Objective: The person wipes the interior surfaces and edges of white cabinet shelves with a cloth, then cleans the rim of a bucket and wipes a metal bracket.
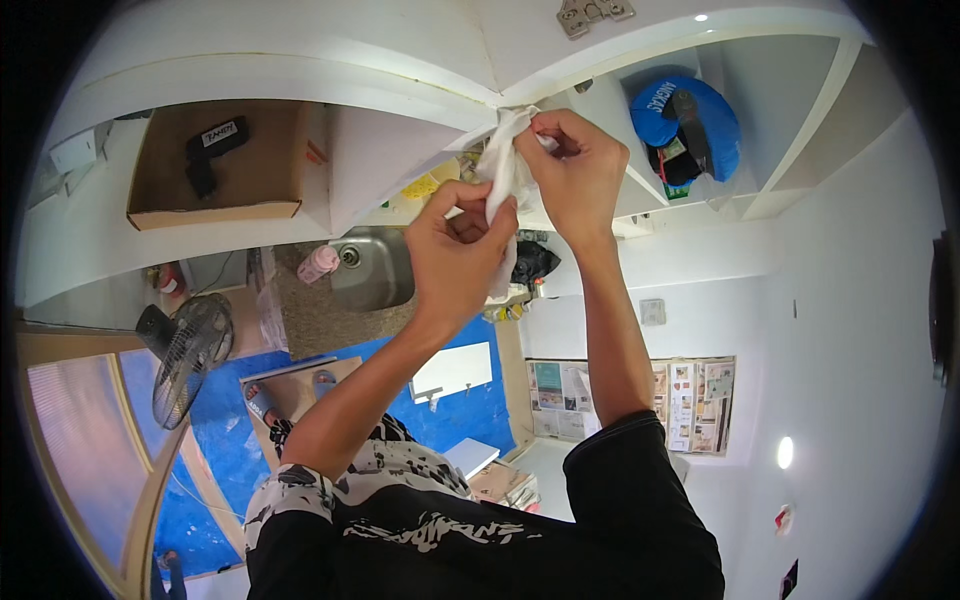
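Note:
A white cloth (505, 150), twisted into a narrow strip, hangs between my two hands at the corner where the white cabinet frames meet. My left hand (460, 240) pinches its lower part between thumb and fingers. Higher up and to the right, my right hand (580, 165) grips the cloth near its top, close against the cabinet corner (495, 95). The cloth's loose end drops behind my left hand and is partly hidden by it.
An open cardboard box (215, 208) sits in the left cabinet; a blue round bundle (735, 130) fills part of the right one. Below are a steel sink (385, 280), a pink bottle (318, 263), a fan (195, 355) and blue floor covering (225, 400). A metal hinge (592, 15) is overhead.

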A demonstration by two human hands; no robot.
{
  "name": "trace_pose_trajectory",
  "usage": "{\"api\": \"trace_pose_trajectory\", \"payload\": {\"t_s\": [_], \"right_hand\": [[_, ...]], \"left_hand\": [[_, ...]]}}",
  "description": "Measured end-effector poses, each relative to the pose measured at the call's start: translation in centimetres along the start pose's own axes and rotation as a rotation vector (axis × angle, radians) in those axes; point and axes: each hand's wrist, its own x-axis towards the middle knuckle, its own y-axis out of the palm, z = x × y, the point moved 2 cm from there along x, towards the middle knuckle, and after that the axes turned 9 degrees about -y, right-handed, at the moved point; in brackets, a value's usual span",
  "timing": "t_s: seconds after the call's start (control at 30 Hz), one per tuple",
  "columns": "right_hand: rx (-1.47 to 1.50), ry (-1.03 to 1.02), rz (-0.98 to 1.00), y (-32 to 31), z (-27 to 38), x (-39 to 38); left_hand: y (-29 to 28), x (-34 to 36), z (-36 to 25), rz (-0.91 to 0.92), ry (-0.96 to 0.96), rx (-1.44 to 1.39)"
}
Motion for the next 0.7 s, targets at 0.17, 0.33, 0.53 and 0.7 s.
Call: {"api": "trace_pose_trajectory", "payload": {"t_s": [0.17, 0.33, 0.53, 0.7], "right_hand": [[-0.018, -0.181, -0.043, -1.6, 0.6, -1.3], [-0.015, -0.272, 0.001, 0.2, 3.1, -0.5], [-0.053, -0.370, -0.121, -0.5, 2.8, 0.4], [0.105, -0.092, 0.020, -2.3, 1.9, -1.4]], "left_hand": [[0.6, -1.2, 0.7, 0.060, -0.032, 0.018], [0.4, -1.3, 1.2, -0.004, 0.041, -0.090], [0.9, -0.6, -0.5, -0.014, 0.098, -0.111], [-0.1, -1.1, -0.4, 0.021, 0.145, 0.148]]}}
